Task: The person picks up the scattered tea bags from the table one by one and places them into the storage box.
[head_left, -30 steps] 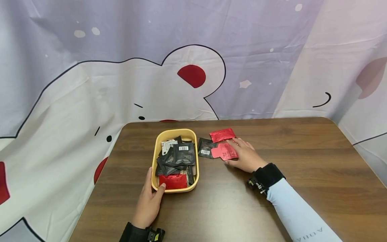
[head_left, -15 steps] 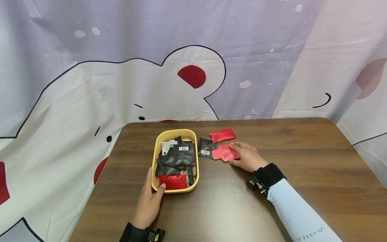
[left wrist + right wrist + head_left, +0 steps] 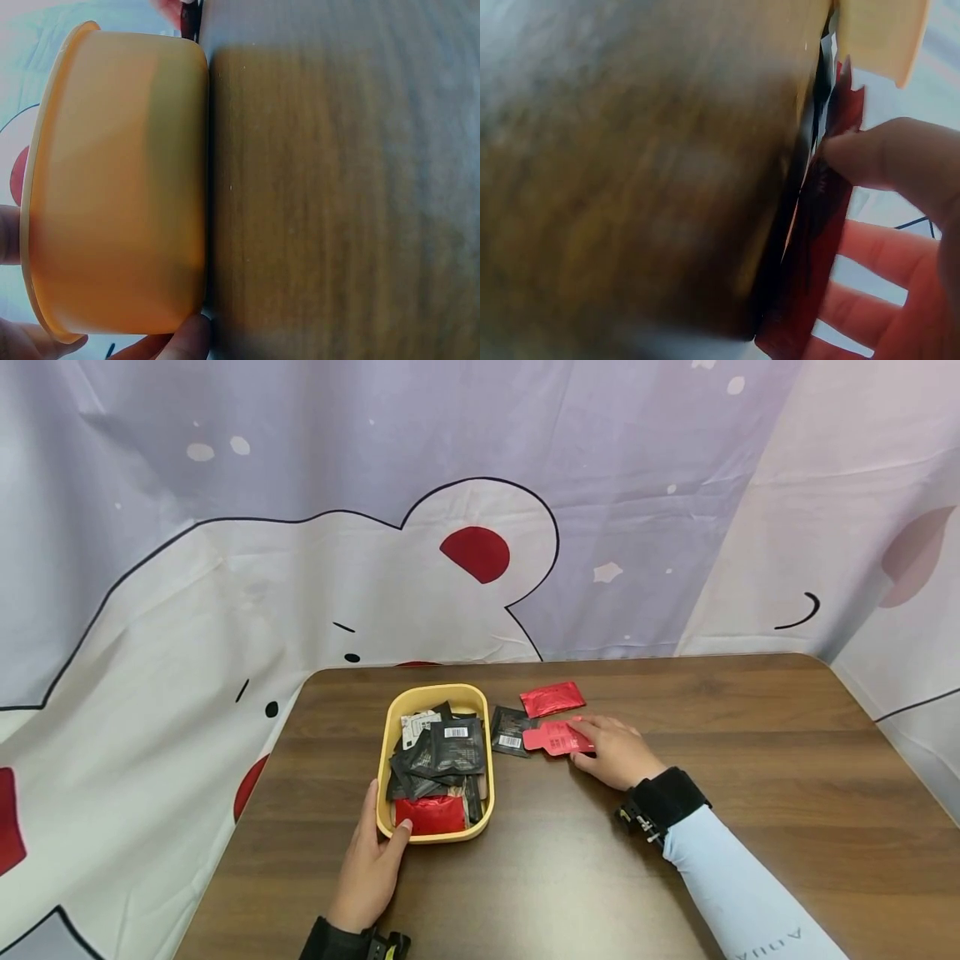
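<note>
A yellow plastic bin (image 3: 442,837) stands on the table, heaped with black sachets (image 3: 458,746) and a red sachet (image 3: 430,814). My left hand (image 3: 367,878) grips its near left corner, thumb over the rim. In the left wrist view the bin's wall (image 3: 124,180) fills the left side, with fingertips at its lower corners. To the right of the bin, my right hand (image 3: 617,755) pinches a pinkish-red packet (image 3: 553,738) with a tab-like left end. The right wrist view has the thumb on one face of the packet (image 3: 829,217) and fingers behind it.
A black sachet (image 3: 511,732) with a white label lies between the bin and the held packet. Behind it is a shiny red sachet (image 3: 553,699). The wooden table (image 3: 735,735) ends at a printed curtain (image 3: 637,510) at the back.
My right hand's fingers have drawn in around the edge of the pinkish-red packet, which now looks slightly tilted up. The left hand and the bin hold their place.
</note>
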Available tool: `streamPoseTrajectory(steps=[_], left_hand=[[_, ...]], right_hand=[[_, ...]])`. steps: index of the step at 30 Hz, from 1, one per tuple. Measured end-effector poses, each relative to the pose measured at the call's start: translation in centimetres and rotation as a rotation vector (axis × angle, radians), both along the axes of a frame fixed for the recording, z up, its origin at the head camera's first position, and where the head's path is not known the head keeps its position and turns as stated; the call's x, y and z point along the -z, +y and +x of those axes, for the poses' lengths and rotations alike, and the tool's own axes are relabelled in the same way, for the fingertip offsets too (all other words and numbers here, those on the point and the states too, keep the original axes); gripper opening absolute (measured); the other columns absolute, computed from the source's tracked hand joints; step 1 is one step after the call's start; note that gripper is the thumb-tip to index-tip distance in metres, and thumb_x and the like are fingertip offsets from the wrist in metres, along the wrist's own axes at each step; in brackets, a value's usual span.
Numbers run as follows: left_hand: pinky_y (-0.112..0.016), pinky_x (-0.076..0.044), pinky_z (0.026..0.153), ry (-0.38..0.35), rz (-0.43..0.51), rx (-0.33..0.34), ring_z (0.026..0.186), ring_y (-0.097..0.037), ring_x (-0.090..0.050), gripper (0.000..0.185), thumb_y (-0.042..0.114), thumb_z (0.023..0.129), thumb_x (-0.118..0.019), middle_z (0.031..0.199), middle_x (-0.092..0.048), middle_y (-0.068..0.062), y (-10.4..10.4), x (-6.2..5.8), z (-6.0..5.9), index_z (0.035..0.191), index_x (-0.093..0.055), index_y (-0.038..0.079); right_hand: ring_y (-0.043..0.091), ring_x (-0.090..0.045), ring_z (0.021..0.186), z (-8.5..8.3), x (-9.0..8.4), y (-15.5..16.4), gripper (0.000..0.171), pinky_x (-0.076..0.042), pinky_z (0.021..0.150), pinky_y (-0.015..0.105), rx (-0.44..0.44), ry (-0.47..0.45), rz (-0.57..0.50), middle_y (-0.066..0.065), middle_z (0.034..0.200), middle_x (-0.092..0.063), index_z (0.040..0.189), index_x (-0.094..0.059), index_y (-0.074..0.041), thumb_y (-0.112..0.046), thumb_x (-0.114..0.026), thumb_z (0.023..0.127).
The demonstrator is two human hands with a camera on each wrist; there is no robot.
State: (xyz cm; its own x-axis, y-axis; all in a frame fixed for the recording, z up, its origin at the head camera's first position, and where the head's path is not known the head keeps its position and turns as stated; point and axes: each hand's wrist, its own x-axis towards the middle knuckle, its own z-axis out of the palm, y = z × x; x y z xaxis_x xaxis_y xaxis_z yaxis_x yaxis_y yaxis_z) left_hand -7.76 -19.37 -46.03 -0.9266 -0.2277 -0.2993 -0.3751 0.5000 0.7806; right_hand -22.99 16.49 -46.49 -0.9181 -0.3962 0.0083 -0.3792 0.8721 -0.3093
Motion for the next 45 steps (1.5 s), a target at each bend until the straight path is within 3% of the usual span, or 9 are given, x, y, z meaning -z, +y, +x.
streamPoseTrajectory(steps=[7, 18, 28, 41, 45], left_hand=[[-0.06, -0.025, 0.12, 0.005, 0.001, 0.0, 0.155, -0.04, -0.02, 0.085, 0.035, 0.102, -0.055, 0.171, -0.011, -0.015, 0.1, 0.0, 0.0, 0.164, 0.002, 0.025], [-0.061, -0.024, 0.121, 0.008, 0.001, -0.003, 0.155, -0.04, -0.02, 0.085, 0.033, 0.102, -0.055, 0.171, -0.011, -0.016, 0.1, 0.0, 0.0, 0.164, 0.002, 0.024], [-0.061, -0.024, 0.121, 0.013, -0.014, -0.001, 0.155, -0.041, -0.022, 0.085, 0.033, 0.102, -0.055, 0.17, -0.012, -0.017, 0.1, 0.0, 0.1, 0.164, 0.001, 0.024], [-0.062, -0.024, 0.121, 0.004, 0.013, -0.005, 0.155, -0.04, -0.02, 0.085, 0.033, 0.102, -0.056, 0.17, -0.011, -0.017, 0.1, 0.1, 0.0, 0.164, 0.001, 0.024], [-0.061, -0.024, 0.12, 0.003, 0.008, -0.008, 0.155, -0.04, -0.021, 0.085, 0.034, 0.102, -0.056, 0.17, -0.011, -0.017, 0.0, 0.1, -0.1, 0.164, 0.001, 0.024]], right_hand=[[0.045, -0.057, 0.129, 0.0, -0.2, 0.0, 0.056, -0.039, 0.109, 0.064, -0.001, 0.04, -0.035, 0.024, 0.138, -0.062, 0.148, -0.052, -0.01, -0.031, -0.06, 0.096], [0.035, -0.071, 0.107, -0.5, -0.3, 0.2, 0.028, -0.053, 0.094, 0.056, -0.013, 0.202, -0.101, 0.016, 0.113, -0.074, 0.121, -0.071, -0.006, -0.014, -0.066, 0.094], [0.03, -0.071, 0.105, -0.4, -1.2, -0.5, 0.028, -0.056, 0.092, 0.052, -0.011, 0.22, -0.208, 0.013, 0.116, -0.073, 0.123, -0.071, -0.01, -0.015, -0.066, 0.096], [0.024, -0.068, 0.103, 0.0, -2.8, -4.0, 0.032, -0.057, 0.09, 0.045, -0.16, 0.324, -0.417, 0.007, 0.116, -0.072, 0.126, -0.071, -0.012, -0.008, -0.065, 0.094], [0.023, -0.068, 0.109, 0.1, -3.0, -5.0, 0.032, -0.056, 0.093, 0.045, -0.195, 0.342, -0.45, 0.006, 0.119, -0.071, 0.123, -0.072, -0.012, -0.006, -0.068, 0.092]])
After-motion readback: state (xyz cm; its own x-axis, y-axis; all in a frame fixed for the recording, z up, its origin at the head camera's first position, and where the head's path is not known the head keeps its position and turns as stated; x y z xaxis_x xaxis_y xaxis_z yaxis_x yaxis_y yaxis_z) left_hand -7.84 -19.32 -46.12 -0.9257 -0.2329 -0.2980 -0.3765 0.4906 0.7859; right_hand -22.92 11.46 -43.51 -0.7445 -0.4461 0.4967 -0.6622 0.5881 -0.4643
